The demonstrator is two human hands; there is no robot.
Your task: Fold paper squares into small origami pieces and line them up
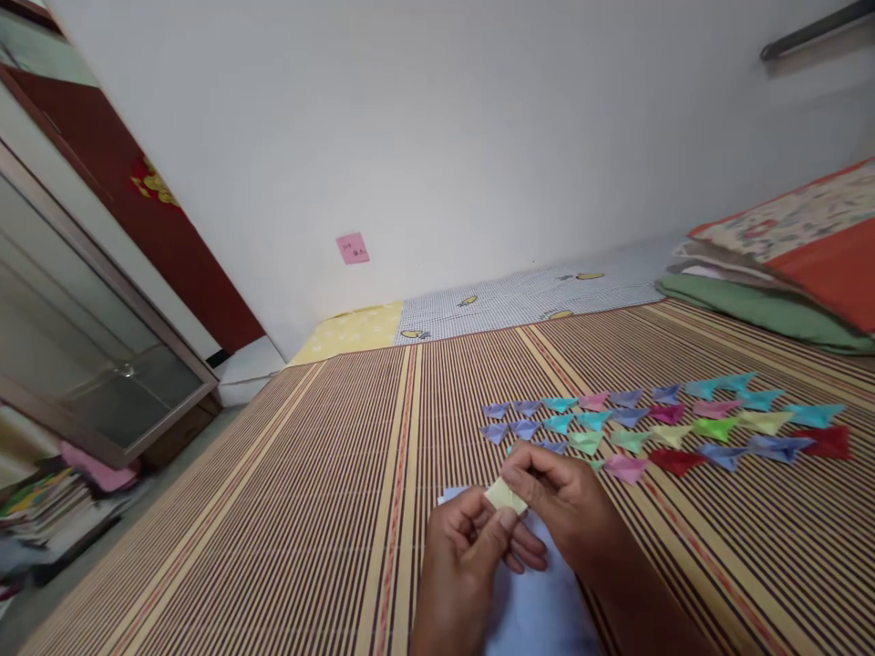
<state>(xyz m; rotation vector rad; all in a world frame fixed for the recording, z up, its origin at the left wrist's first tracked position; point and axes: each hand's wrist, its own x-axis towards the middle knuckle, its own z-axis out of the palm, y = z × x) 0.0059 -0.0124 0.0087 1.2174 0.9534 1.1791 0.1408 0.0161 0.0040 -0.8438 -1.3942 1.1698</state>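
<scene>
A small pale yellow piece of folded paper is held between both hands near the bottom centre. My left hand pinches its lower left part with thumb and fingers. At its upper right, my right hand grips the edge between thumb and fingertips. Just beyond and to the right, several rows of small folded paper shapes in blue, green, pink, red and yellow lie on the striped mat. Light blue paper or cloth shows under the hands, its nature unclear.
Folded bedding is stacked at the right edge. Checked cloth lies along the wall, where a pink note is stuck. A glass-panelled cabinet and stacked books stand at the left.
</scene>
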